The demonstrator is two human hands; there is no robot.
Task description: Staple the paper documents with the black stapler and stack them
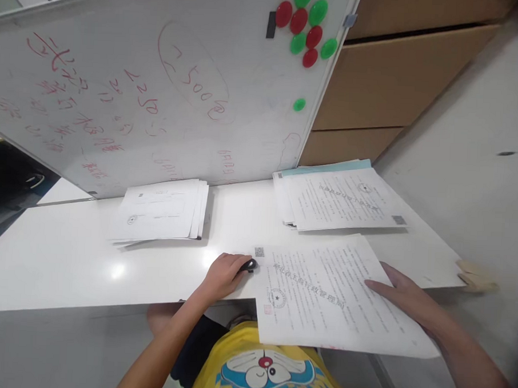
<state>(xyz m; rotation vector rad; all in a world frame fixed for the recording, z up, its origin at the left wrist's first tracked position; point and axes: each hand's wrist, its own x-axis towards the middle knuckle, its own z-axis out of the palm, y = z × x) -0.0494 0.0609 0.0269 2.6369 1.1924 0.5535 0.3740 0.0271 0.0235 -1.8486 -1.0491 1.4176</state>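
My left grip [224, 277] is closed around a small black object [249, 265], just at the left edge of the printed paper [318, 299]; I cannot make out what the object is. My right grip [403, 289] is clamped on the paper's right edge, thumb on top, the other fingers mostly hidden. The paper lies across the near edge of the worktop [152, 269], its far part above the white surface and its near part out over my yellow shirt [235, 353]. Its far edge comes near the right stack [344, 200], leaving a narrow strip there. Between that and the left stack [159, 209] runs a broader stretch of white, and more reaches out to the left. The whiteboard [244, 130] bounds the far side; the wall [465, 186] stands to the right.
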